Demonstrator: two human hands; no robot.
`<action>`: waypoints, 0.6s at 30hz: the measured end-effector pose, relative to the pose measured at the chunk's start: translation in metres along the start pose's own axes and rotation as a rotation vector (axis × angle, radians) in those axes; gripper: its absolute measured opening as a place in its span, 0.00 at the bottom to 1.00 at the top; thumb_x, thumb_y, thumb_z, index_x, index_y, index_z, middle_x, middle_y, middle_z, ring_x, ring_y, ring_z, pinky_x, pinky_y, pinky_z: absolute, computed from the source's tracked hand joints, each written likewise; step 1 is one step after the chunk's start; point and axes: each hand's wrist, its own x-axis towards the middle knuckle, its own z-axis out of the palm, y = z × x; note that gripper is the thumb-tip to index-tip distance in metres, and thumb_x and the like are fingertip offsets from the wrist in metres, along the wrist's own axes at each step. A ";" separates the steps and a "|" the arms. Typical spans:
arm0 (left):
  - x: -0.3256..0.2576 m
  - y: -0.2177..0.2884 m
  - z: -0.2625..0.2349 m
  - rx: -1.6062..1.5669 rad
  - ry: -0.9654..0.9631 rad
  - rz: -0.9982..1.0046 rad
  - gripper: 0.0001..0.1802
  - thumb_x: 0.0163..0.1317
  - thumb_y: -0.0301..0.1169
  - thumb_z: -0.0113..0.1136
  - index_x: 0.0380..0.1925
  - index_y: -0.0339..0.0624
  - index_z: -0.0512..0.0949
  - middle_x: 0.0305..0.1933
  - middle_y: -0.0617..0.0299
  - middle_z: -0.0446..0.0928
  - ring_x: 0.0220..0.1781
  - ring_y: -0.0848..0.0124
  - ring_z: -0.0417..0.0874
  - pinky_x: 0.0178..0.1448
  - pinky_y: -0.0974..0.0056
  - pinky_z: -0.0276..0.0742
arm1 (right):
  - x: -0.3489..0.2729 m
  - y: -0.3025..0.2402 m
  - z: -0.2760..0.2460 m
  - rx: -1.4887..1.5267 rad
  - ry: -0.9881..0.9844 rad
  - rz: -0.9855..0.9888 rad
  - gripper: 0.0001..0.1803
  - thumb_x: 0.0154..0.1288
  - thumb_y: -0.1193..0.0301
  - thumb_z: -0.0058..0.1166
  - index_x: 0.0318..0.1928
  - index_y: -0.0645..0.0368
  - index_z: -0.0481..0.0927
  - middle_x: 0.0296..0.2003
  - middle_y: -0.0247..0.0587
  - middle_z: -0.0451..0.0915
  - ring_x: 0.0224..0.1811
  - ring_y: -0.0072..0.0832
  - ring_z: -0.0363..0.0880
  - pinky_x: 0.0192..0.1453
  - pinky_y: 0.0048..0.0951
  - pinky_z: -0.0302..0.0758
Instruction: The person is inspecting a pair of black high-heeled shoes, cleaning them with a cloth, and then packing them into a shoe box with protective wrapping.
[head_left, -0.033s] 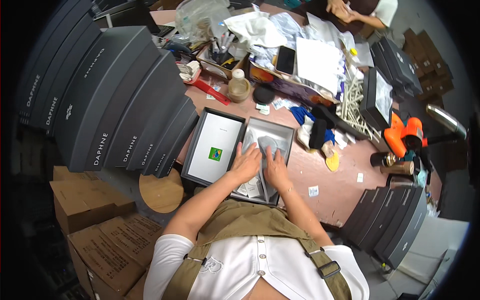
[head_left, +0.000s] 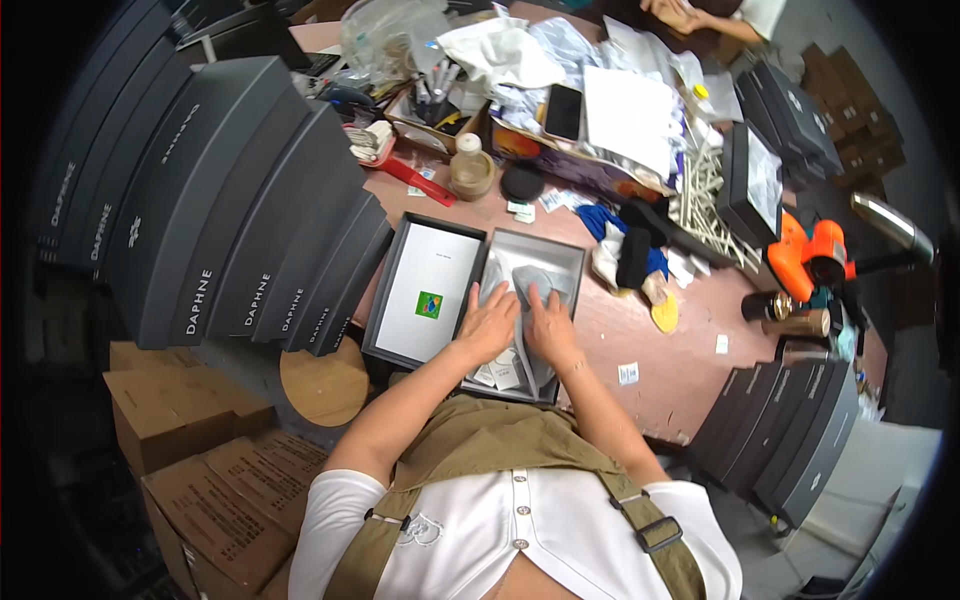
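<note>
My left hand [head_left: 489,325] lies over the left side of a grey shoebox [head_left: 572,262], fingers stretched out on a pale wrapped item. Beside it, my right hand [head_left: 550,328] presses with extended fingers on a grey wrapped bundle [head_left: 537,276] in the box's right part. What is inside the wrapping is hidden. Small white printed cards [head_left: 503,374] lie at the box's near end. Touching the box on the left is its dark lid [head_left: 408,262], inside up, with a white lining and a small green square.
Dark shoeboxes [head_left: 215,190] stand stacked at left, more [head_left: 775,430] at lower right. A bottle [head_left: 470,170], a red tape dispenser [head_left: 415,182] and a black round lid [head_left: 521,181] sit beyond. An orange tool [head_left: 800,255] is at right. Another person's hands [head_left: 675,15] show at the top.
The whole view has shifted slightly. My hands keep nearly the same place and pose in the box.
</note>
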 end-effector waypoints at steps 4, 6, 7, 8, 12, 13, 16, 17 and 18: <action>0.003 0.002 0.006 0.004 0.045 -0.019 0.25 0.55 0.33 0.57 0.54 0.37 0.71 0.61 0.53 0.67 0.72 0.56 0.57 0.70 0.33 0.48 | 0.046 -0.004 -0.019 0.028 -0.220 0.182 0.36 0.56 0.74 0.53 0.67 0.53 0.61 0.42 0.63 0.74 0.48 0.58 0.77 0.48 0.49 0.77; 0.006 0.000 0.006 -0.006 0.069 -0.025 0.25 0.54 0.33 0.57 0.53 0.37 0.72 0.61 0.53 0.67 0.72 0.56 0.57 0.70 0.33 0.48 | 0.044 0.001 -0.028 0.044 -0.185 0.148 0.34 0.55 0.74 0.53 0.65 0.58 0.62 0.41 0.63 0.75 0.42 0.57 0.78 0.45 0.49 0.77; 0.003 -0.001 0.013 0.000 0.096 -0.012 0.25 0.53 0.34 0.57 0.52 0.36 0.72 0.60 0.53 0.67 0.72 0.56 0.57 0.70 0.33 0.48 | 0.043 0.006 -0.033 0.052 -0.169 0.128 0.34 0.54 0.74 0.53 0.64 0.61 0.63 0.40 0.63 0.75 0.40 0.56 0.79 0.44 0.50 0.77; 0.009 -0.006 0.014 0.011 0.105 -0.022 0.25 0.53 0.34 0.57 0.52 0.36 0.73 0.59 0.53 0.68 0.72 0.57 0.57 0.70 0.33 0.48 | 0.052 0.013 -0.046 0.088 -0.046 0.063 0.33 0.54 0.74 0.52 0.63 0.62 0.63 0.40 0.63 0.75 0.40 0.56 0.79 0.44 0.50 0.77; -0.005 0.008 0.009 -0.130 0.187 -0.075 0.26 0.57 0.36 0.54 0.55 0.34 0.71 0.61 0.51 0.66 0.73 0.56 0.56 0.71 0.33 0.46 | 0.051 0.020 -0.156 0.299 0.288 -0.061 0.31 0.53 0.75 0.49 0.61 0.65 0.67 0.41 0.59 0.75 0.41 0.53 0.77 0.49 0.45 0.75; -0.005 0.018 -0.007 -0.197 0.249 -0.083 0.27 0.59 0.36 0.53 0.57 0.34 0.70 0.63 0.49 0.65 0.74 0.55 0.55 0.71 0.33 0.45 | 0.046 0.012 -0.188 0.311 0.315 -0.037 0.30 0.54 0.75 0.49 0.61 0.66 0.67 0.41 0.58 0.75 0.42 0.52 0.76 0.50 0.44 0.74; -0.023 0.054 -0.035 -0.911 0.374 -0.148 0.32 0.68 0.46 0.50 0.65 0.35 0.63 0.69 0.50 0.62 0.72 0.58 0.60 0.73 0.53 0.54 | 0.032 -0.002 -0.212 0.389 0.514 -0.084 0.30 0.55 0.74 0.48 0.61 0.64 0.68 0.49 0.57 0.71 0.51 0.50 0.73 0.55 0.42 0.72; -0.025 0.081 -0.045 -1.495 0.275 -0.240 0.34 0.67 0.49 0.51 0.65 0.36 0.63 0.68 0.53 0.63 0.71 0.62 0.62 0.72 0.58 0.57 | 0.026 -0.016 -0.200 0.392 0.578 -0.091 0.31 0.55 0.75 0.48 0.62 0.63 0.67 0.50 0.56 0.71 0.52 0.51 0.73 0.57 0.42 0.71; -0.026 0.102 -0.051 -2.068 0.159 -0.328 0.37 0.67 0.53 0.51 0.65 0.37 0.63 0.68 0.56 0.64 0.69 0.66 0.63 0.70 0.63 0.60 | 0.022 -0.033 -0.186 0.406 0.640 -0.113 0.31 0.55 0.75 0.48 0.63 0.63 0.67 0.51 0.56 0.71 0.53 0.51 0.72 0.58 0.42 0.71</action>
